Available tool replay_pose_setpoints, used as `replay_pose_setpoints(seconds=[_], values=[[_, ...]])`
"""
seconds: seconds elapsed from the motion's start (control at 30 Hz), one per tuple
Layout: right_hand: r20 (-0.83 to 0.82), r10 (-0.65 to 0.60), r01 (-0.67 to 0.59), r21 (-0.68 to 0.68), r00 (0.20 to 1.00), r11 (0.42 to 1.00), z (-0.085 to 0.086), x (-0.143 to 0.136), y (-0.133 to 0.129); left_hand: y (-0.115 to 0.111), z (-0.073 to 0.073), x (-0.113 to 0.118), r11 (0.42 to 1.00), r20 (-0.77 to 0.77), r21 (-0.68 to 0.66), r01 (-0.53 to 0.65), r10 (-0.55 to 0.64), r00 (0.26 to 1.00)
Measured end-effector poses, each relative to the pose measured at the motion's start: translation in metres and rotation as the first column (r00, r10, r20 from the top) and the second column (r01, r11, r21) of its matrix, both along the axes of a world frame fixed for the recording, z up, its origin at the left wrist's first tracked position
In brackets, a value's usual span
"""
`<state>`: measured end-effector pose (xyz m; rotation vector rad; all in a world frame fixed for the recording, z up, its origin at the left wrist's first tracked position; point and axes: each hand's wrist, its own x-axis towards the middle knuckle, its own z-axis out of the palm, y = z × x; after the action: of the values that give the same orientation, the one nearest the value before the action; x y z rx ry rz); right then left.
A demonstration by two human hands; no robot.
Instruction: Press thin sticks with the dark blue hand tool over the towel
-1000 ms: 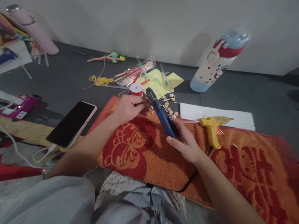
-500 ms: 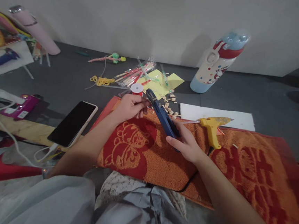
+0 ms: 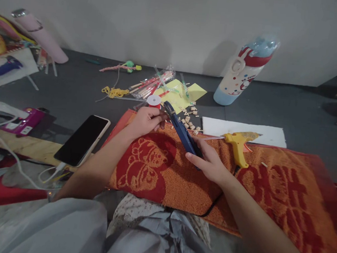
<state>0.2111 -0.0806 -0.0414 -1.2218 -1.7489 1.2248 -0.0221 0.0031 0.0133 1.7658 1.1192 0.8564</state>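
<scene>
Wrapped round the lower end of the blue tool (image 3: 183,133), my right hand (image 3: 208,160) holds it firmly, thumb laid along the near side. Mid-frame, it slants up and leftward over the towel (image 3: 186,191), its dark head close to my left hand (image 3: 148,120). Those fingers are bunched near the head; I cannot tell whether they pinch something thin. I judge the tool stiff and fairly light, easy to manage one-handed, though its smooth body could slip in a loose palm. Best to hold it low on the handle, as now, keeping fingertips off the head. The wood bits (image 3: 187,122) just right of the head look light and easily scattered; a fingertip pinch would suit them.
</scene>
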Motion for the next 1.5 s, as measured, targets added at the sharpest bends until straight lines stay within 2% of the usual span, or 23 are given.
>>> replay_pose_setpoints(seconds=[0.27, 0.37, 0.43, 0.5, 0.57, 0.6, 0.67, 0.73, 0.77, 0.83, 0.87, 0.9, 0.97, 1.03, 1.1, 1.2, 1.5], values=[[0.020, -0.041, 0.041, 0.004, 0.999, 0.999, 0.005, -0.003, -0.001, 0.003, -0.003, -0.003, 0.999, -0.135, 0.029, -0.029, 0.032, 0.990], [0.049, -0.076, 0.076, 0.002, 0.996, 0.997, 0.005, -0.006, 0.000, 0.003, -0.006, -0.002, 0.987, -0.285, 0.151, -0.050, 0.092, 0.954], [0.065, -0.113, 0.113, -0.002, 0.992, 0.994, 0.005, -0.008, 0.001, 0.000, -0.009, 0.001, 0.933, -0.353, 0.352, -0.080, 0.211, 0.912], [0.058, -0.150, 0.152, -0.025, 0.987, 0.988, 0.005, -0.010, 0.001, -0.006, -0.011, 0.006, 0.824, -0.316, 0.557, -0.106, 0.329, 0.890], [0.032, -0.180, 0.182, -0.060, 0.983, 0.981, 0.005, -0.012, 0.002, -0.014, -0.012, 0.012, 0.743, -0.269, 0.665, -0.078, 0.335, 0.903], [0.013, -0.193, 0.194, -0.073, 0.981, 0.978, 0.005, -0.013, 0.002, -0.019, -0.012, 0.015, 0.735, -0.273, 0.677, -0.037, 0.297, 0.915], [-0.036, -0.208, 0.205, -0.081, 0.977, 0.975, 0.005, -0.015, 0.002, -0.028, -0.012, 0.022, 0.783, -0.326, 0.619, 0.067, 0.177, 0.929], [-0.086, -0.212, 0.206, -0.075, 0.974, 0.976, 0.005, -0.017, 0.002, -0.034, -0.012, 0.028, 0.883, -0.392, 0.449, 0.137, 0.057, 0.918], [-0.106, -0.212, 0.206, -0.072, 0.971, 0.976, 0.004, -0.018, 0.002, -0.036, -0.013, 0.031, 0.929, -0.395, 0.345, 0.133, 0.015, 0.919], [-0.125, -0.211, 0.204, -0.070, 0.969, 0.977, 0.004, -0.020, 0.001, -0.037, -0.016, 0.036, 0.988, -0.309, 0.110, 0.107, -0.068, 0.948], [-0.126, -0.208, 0.200, -0.068, 0.970, 0.977, 0.004, -0.021, 0.000, -0.036, -0.018, 0.038, 0.994, -0.212, -0.010, 0.105, -0.105, 0.972], [-0.125, -0.200, 0.193, -0.063, 0.972, 0.979, 0.004, -0.023, 0.000, -0.035, -0.020, 0.040, 0.984, -0.088, -0.122, 0.128, -0.139, 0.986], [-0.115, -0.180, 0.177, -0.040, 0.977, 0.983, 0.003, -0.025, -0.001, -0.034, -0.024, 0.044, 0.931, 0.171, -0.296, 0.215, -0.169, 0.971], [-0.097, -0.169, 0.168, -0.023, 0.981, 0.986, 0.003, -0.027, -0.002, -0.035, -0.028, 0.049, 0.877, 0.354, -0.399, 0.268, -0.122, 0.927], [-0.090, -0.166, 0.165, -0.017, 0.982, 0.986, 0.003, -0.028, -0.002, -0.037, -0.030, 0.053, 0.840, 0.449, -0.466, 0.279, -0.047, 0.892], [-0.091, -0.152, 0.151, -0.020, 0.984, 0.988, 0.003, -0.030, -0.002, -0.042, -0.032, 0.057, 0.816, 0.513, -0.499, 0.291, 0.007, 0.859], [-0.053, -0.141, 0.139, -0.033, 0.989, 0.990, 0.007, -0.031, -0.002, -0.044, -0.032, 0.059, 0.842, 0.507, -0.496, 0.212, 0.082, 0.858]])
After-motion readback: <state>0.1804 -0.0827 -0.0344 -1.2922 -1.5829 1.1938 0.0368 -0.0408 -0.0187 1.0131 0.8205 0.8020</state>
